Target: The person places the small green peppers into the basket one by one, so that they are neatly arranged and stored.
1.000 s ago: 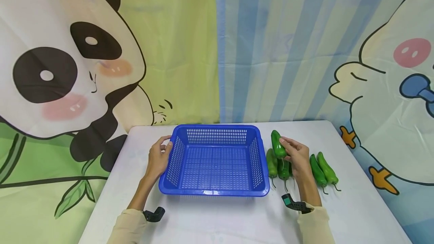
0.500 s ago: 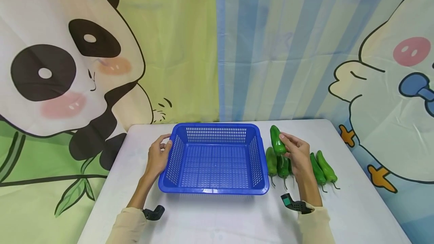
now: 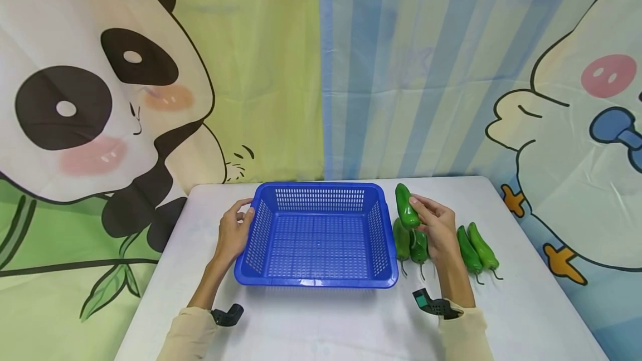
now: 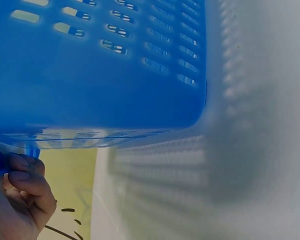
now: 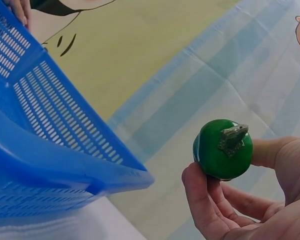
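**PEPPER POSITION AT RIGHT FINGERS**

With right hand (image 3: pixel 436 230): pinches green pepper (image 3: pixel 407 208) between thumb and fingertips, above white table (image 3: pixel 326 325). Presents stem end face-on in the right wrist view; extends opposite end past the fingertips, near right side of blue basket (image 3: pixel 316 241). With left hand (image 3: pixel 234 233): grips basket's left rim, fingers curled. Beside basket: lie two loose peppers (image 3: pixel 402 241). Right of forearm (image 3: pixel 453 277): lie two others (image 3: pixel 483 247).

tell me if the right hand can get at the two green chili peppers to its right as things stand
Probably not right away: the right hand holds another green chili pepper. With that put down, the way to the pair looks clear, nothing covering them.
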The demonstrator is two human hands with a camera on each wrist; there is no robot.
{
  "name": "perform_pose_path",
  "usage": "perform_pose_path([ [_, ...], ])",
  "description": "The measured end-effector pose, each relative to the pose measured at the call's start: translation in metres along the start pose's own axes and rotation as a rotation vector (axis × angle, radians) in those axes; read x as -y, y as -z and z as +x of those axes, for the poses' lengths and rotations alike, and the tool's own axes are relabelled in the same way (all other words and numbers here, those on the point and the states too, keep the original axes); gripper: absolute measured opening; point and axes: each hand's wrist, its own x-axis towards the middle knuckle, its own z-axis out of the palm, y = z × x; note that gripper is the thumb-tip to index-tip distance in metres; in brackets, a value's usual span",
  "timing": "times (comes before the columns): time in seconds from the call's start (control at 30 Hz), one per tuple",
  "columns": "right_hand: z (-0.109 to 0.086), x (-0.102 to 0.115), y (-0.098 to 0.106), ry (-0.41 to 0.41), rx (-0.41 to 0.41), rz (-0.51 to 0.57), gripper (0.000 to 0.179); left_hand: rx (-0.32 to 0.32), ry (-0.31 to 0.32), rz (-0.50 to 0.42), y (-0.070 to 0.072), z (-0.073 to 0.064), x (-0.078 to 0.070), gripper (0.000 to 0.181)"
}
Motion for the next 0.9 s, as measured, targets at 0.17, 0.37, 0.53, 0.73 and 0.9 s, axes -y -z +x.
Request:
perform_pose_path([
  [0.17,-0.002,0.003,-0.003,0.01,0.017,0.005,0.054,0.005,0.002,0.004,0.0,0.0,0.0,0.04],
  [0.37,-0.005,0.004,-0.009,0.02,0.036,0.01,0.051,0.003,0.013,0.009,0.0,0.0,0.0,0.04],
  [0.53,-0.009,0.006,-0.013,0.02,0.033,0.019,0.046,0.007,0.024,0.018,0.001,0.0,-0.001,0.04],
  [0.73,-0.015,0.009,-0.019,0.029,0.045,0.018,0.046,0.001,0.016,0.022,0.001,0.001,0.001,0.039],
  [0.9,-0.019,0.01,-0.026,0.037,0.065,0.012,0.048,0.0,0.003,0.01,0.0,0.002,0.002,0.039],
])
